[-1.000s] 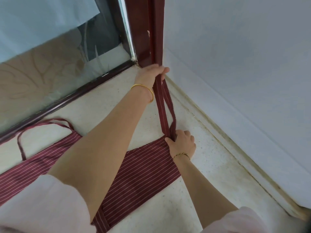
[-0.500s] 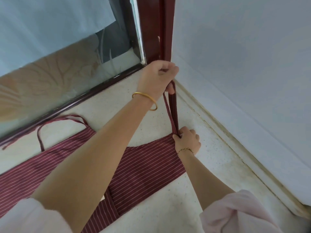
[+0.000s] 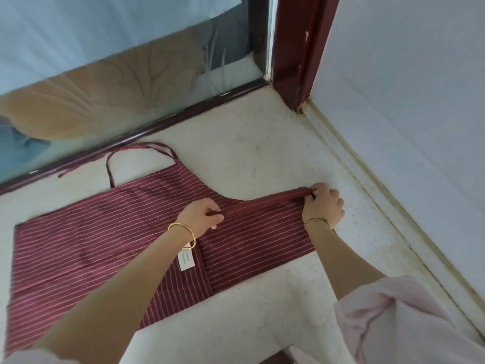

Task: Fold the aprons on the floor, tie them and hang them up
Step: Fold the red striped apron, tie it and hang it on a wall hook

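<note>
Bright, even daylight, soft and diffuse; only faint shadows under the forearms on the apron and floor. The glass door in the upper left shows hazy, washed-out reflections. Wide-angle bend along the frame edges, motion smear on the lower-left sleeve and the apron's left edge, overall slightly soft.

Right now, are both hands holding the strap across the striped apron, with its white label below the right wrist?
Not quite: the head view shows the white label below the left hand's wrist, not the right hand's; both do hold the strap across the apron.
</note>
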Demonstrator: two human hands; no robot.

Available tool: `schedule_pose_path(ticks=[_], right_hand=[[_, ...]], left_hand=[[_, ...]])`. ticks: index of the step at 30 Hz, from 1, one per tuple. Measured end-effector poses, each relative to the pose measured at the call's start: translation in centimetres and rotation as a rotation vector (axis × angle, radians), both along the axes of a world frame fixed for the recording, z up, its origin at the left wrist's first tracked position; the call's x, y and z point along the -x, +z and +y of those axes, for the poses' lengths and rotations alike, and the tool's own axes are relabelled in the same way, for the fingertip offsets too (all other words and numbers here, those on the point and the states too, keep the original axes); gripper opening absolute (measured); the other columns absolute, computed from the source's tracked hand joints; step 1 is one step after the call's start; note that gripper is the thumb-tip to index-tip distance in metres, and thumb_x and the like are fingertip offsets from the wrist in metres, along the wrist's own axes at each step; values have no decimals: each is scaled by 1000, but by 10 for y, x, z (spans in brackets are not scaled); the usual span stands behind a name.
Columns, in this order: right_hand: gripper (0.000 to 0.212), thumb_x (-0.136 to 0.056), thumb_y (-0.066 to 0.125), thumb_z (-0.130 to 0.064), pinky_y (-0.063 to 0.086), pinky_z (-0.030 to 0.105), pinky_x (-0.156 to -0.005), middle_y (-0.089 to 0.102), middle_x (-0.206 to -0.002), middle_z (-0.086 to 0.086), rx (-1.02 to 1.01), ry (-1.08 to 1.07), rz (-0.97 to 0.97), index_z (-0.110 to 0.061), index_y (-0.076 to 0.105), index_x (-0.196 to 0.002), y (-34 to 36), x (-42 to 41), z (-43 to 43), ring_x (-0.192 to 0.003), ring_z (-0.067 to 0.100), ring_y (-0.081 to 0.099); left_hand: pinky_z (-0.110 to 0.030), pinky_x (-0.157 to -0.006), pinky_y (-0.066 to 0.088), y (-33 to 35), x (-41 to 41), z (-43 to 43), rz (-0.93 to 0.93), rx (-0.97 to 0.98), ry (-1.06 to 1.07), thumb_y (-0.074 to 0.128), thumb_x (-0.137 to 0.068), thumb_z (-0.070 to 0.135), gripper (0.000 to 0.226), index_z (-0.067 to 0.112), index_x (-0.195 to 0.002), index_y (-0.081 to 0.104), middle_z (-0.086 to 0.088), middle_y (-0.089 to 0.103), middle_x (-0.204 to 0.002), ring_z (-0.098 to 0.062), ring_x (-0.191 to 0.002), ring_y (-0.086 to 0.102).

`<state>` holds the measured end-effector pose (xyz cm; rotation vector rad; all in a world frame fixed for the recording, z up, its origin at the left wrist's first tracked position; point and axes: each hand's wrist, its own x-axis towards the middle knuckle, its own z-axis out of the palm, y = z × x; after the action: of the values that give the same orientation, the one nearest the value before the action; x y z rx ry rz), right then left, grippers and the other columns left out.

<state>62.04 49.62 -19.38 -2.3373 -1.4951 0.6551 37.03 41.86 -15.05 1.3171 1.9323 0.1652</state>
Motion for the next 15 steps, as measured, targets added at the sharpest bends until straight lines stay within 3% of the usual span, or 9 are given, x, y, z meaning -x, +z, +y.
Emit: schedule_pose_path(ticks=[5, 8, 12, 15], right_hand=[[27, -89, 51, -19, 36, 39, -93, 52, -118, 8, 30, 35, -2, -23, 55, -115, 4, -1, 1, -110, 29, 45], [39, -83, 53, -13, 36, 39, -95, 50, -124, 7, -5, 76, -35, -21, 55, -121, 16, 2, -7, -114, 27, 44], [27, -88, 51, -13, 41, 35, -89, 57, -113, 5, -274, 555, -164, -16, 61, -114, 21, 37, -35, -102, 23, 50], [22, -97, 43, -25, 43, 33, -82, 57, -108, 5, -165, 639, -202, -15, 58, -109, 8, 52, -36, -98, 22, 51]], left_hand=[[-29, -78, 45, -14, -4, -3, -46, 5, 84, 57, -91, 35, 29, 8, -88, 65, 0, 64, -86, -16, -82, 58], [-24, -77, 46, -16, -8, -3, -101, -56, 197, 59, -90, 30, 19, 13, -95, 64, 2, 65, -88, -11, -82, 60], [-19, -68, 44, -21, -14, -6, -106, -84, 220, 57, -91, 24, 10, 17, -99, 60, 1, 60, -91, -10, -79, 56], [-24, -74, 48, -27, -12, -7, -2, -126, 255, 62, -88, 20, 5, 18, -91, 59, 0, 60, -93, -11, -80, 56]])
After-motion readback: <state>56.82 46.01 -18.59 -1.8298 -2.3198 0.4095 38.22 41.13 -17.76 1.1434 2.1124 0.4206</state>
